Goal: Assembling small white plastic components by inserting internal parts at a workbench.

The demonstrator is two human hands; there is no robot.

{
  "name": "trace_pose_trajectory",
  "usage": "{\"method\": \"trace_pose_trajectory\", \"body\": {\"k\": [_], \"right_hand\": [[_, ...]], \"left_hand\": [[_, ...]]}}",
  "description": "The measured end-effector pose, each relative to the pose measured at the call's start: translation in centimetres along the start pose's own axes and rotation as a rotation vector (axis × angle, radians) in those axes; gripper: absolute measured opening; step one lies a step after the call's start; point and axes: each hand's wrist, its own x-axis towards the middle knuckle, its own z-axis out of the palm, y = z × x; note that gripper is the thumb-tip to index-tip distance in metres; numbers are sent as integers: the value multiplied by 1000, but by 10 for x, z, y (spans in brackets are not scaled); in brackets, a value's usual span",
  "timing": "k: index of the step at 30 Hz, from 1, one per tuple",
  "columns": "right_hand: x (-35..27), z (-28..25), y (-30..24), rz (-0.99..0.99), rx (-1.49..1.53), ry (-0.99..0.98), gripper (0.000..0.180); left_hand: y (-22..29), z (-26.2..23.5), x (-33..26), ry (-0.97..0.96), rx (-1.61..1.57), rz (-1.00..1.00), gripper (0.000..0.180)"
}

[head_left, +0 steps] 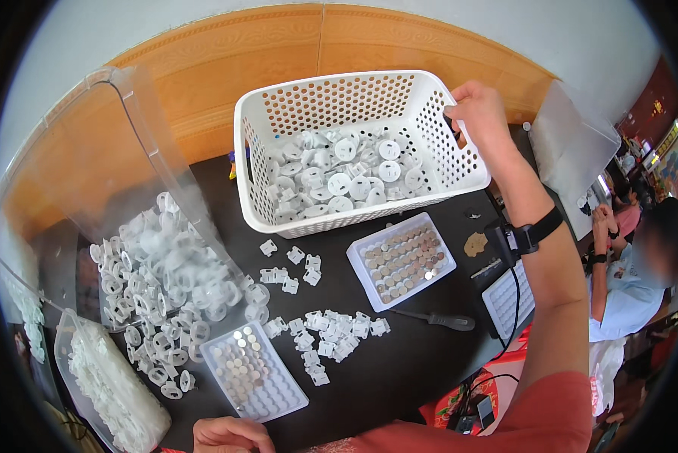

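My right hand [479, 113] is closed around the right end of a white perforated plastic basket [369, 215], at its handle opening. Inside the basket lies a heap of white round plastic parts [340, 183], several with dark slots. At the lower edge of the view, my left hand [232, 435] is partly cut off, its fingers bent and the tips not showing. Closest to it is a pale tray [282, 396] with silver coin-shaped discs in some of its pockets. Another pale tray [402, 260], filled with rows of such discs, sits just below the basket.
A clear bin [116, 83] lies tipped at left, spilling white ring-shaped parts [161, 279]. Small white plastic clips [335, 334] form a pile mid-table. A dark-handled screwdriver [448, 322] and another tray [509, 298] are to the right. Another person [630, 264] sits at far right.
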Motion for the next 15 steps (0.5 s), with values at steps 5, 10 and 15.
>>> {"method": "trace_pose_trajectory", "body": {"k": [5, 10, 15], "right_hand": [[2, 6, 13, -3, -28, 3, 12], [-1, 6, 14, 0, -18, 11, 12], [-7, 5, 15, 12, 3, 13, 12]], "left_hand": [[0, 1, 1, 14, -14, -17, 29], [1, 1, 2, 9, -11, -16, 30], [1, 1, -5, 0, -2, -8, 30]]}}
